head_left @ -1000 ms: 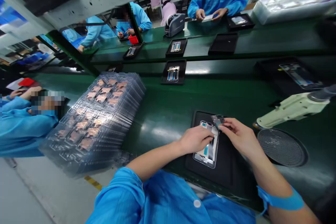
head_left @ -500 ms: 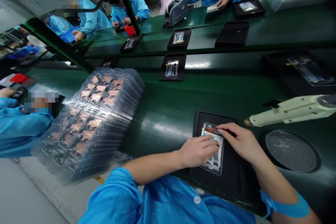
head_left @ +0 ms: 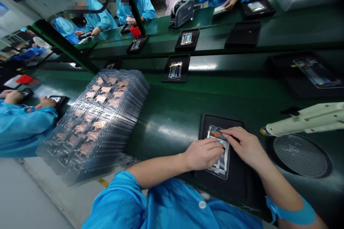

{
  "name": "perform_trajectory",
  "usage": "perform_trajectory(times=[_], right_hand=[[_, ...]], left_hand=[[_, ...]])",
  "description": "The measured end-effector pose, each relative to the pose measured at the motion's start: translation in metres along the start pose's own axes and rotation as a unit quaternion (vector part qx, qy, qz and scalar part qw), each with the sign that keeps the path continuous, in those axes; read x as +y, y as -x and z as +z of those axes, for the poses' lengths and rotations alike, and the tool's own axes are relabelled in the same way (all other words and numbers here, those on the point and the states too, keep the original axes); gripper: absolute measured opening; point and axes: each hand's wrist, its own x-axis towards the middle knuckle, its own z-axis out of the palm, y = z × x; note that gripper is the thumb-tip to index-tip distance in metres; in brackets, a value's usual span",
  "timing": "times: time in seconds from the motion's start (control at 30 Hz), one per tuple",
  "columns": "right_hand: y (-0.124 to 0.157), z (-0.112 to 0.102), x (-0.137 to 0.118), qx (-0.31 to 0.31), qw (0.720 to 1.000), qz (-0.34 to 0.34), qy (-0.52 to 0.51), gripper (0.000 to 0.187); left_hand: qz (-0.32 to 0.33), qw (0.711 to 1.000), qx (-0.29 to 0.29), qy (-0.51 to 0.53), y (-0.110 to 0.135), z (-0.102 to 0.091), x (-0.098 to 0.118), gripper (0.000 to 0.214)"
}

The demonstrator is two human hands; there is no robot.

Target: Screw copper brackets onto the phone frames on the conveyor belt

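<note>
A silvery, metal-looking device frame (head_left: 222, 168) is backed by a matt black tray (head_left: 238, 173) on a smooth, glossy green worktop (head_left: 166, 114); shiny, clear plastic trays (head_left: 125, 125) are dotted with coppery-sheened pieces (head_left: 106, 89); wrinkled cloth sleeves (head_left: 118, 193) are worn.

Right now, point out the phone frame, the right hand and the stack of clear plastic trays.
Phone frame (head_left: 223, 163): head view, on its silvery lower part.
Right hand (head_left: 244, 145): head view, on its back.
Stack of clear plastic trays (head_left: 129, 111): head view, on its layered side.

Cannot see all of the device frame (head_left: 223, 164) under the left fingers (head_left: 214, 151), the contact beneath the right fingers (head_left: 232, 134), or the pale-green fixture (head_left: 309, 118) beyond the right edge.
</note>
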Motion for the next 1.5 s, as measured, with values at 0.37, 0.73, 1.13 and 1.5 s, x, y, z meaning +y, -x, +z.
perform_trajectory(times=[0.37,0.73,1.13,1.5], right_hand=[[0.018,0.002,-0.016,0.011,0.991,-0.082,0.106,0.038],[0.028,0.001,-0.015,-0.034,0.988,-0.095,0.115,0.051],[0.008,0.001,-0.005,-0.059,0.994,-0.068,0.054,0.032],[0.013,0.004,-0.002,-0.070,0.992,-0.049,0.097,0.045]], left_hand=[[-0.051,0.991,-0.098,-0.072,0.004,-0.018,0.015,0.061],[-0.041,0.993,-0.080,-0.076,0.005,-0.014,0.013,0.061],[-0.050,0.995,-0.071,-0.056,0.006,-0.011,0.012,0.062],[-0.060,0.994,-0.079,-0.043,0.006,-0.009,0.014,0.062]])
